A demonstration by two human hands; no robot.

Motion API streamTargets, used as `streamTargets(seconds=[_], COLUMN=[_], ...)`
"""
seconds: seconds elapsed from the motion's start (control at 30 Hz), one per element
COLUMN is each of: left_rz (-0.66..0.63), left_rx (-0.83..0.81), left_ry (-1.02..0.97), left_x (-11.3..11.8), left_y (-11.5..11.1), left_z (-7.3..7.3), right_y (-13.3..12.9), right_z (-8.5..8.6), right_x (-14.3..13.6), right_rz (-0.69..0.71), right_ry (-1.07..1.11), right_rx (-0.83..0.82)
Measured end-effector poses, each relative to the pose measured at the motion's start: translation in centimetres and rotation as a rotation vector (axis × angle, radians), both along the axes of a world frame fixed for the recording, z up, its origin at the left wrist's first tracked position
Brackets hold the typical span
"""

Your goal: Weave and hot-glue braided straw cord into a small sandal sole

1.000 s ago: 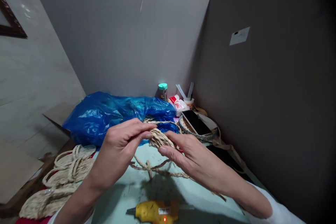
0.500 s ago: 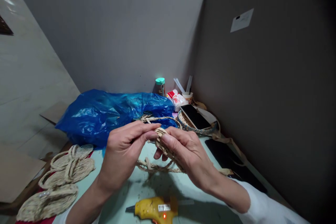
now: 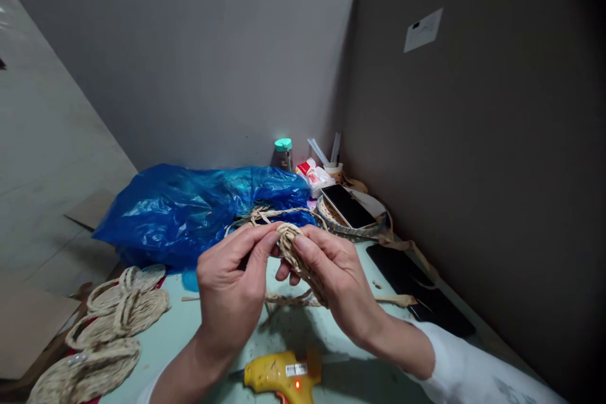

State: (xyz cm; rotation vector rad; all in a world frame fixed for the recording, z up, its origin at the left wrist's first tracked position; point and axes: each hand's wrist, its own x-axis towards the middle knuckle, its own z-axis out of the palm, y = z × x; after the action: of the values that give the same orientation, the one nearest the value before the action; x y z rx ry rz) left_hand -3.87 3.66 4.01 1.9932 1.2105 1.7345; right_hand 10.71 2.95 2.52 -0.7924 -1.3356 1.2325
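Observation:
Both hands meet over the middle of the table around a coiled, braided straw rope (image 3: pixel 292 252). My right hand (image 3: pixel 338 271) wraps the coil, its thumb pressed on the near face. At the coil's upper left edge, my left hand (image 3: pixel 234 284) pinches the rope between thumb and fingertips. A loose length of the same braid (image 3: pixel 293 298) hangs below and behind the hands. Under them lies a yellow glue gun (image 3: pixel 279 374) with its red light lit and its nozzle toward the left.
Woven straw slippers (image 3: pixel 89 369) lie along the left table edge. A blue plastic bag (image 3: pixel 189 208) fills the back left. Toward the right are a phone (image 3: pixel 349 205) on a round basket (image 3: pixel 379 225) and a flat black object (image 3: pixel 416 287). A green-lidded jar (image 3: pixel 283 153) stands behind.
The view has shifted slightly. My left fingers have drawn down and closed at the coil's edge, and more of the coil's face now shows. My right hand keeps its hold.

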Motion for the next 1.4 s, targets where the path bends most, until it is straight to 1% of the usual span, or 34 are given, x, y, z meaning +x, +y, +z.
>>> streamTargets(seconds=[0.1, 0.27, 0.37, 0.47, 0.57, 0.67, 0.73, 0.83, 0.93, 1.03, 1.17, 1.4], left_rz=[0.001, -0.019, 0.024, 0.066, 0.05, -0.01, -0.06, -0.195, -0.358, -0.435, -0.424, -0.384], left_rx=[0.005, -0.039, 0.003, 0.083, 0.146, 0.168, 0.113, -0.096, -0.303, -0.425, -0.44, -0.39], left_ry=[-0.001, 0.017, 0.071, 0.138, 0.185, 0.167, 0.128, 0.01, -0.142, -0.251, -0.296, -0.235], left_x=[0.6, 0.9, 0.8, 0.6, 0.5, 0.0, -0.5, -1.4, -2.2, -2.3, -1.8, -1.8], left_y=[-0.4, -0.6, -0.8, -0.9, -0.8, -0.3, 0.0, 0.5, 1.0, 1.3, 1.3, 1.0], left_z=[-0.5, -0.6, -0.9, -1.2, -0.8, 0.1, 0.8, 1.5, 1.7, 1.6, 1.7, 1.4], right_y=[0.0, 0.3, 0.2, 0.1, 0.2, 0.3, 0.6, 1.1, 1.6, 1.8, 1.7, 1.5], right_z=[-0.6, -0.8, -0.7, -0.7, -0.6, -0.2, 0.3, 1.1, 1.8, 2.2, 2.1, 1.6], right_x=[-0.1, -0.2, -0.2, -0.4, -0.6, -0.6, -0.4, 0.4, 1.4, 2.0, 1.9, 1.3], right_rz=[-0.023, -0.017, -0.027, -0.045, -0.052, -0.034, 0.002, 0.045, 0.054, 0.104, 0.177, 0.181], right_ry=[0.022, 0.048, 0.033, 0.033, 0.056, 0.087, 0.111, 0.119, 0.08, 0.048, 0.092, 0.23], right_rx=[0.02, 0.035, 0.051, 0.079, 0.107, 0.117, 0.109, 0.087, 0.065, 0.045, -0.028, -0.146])
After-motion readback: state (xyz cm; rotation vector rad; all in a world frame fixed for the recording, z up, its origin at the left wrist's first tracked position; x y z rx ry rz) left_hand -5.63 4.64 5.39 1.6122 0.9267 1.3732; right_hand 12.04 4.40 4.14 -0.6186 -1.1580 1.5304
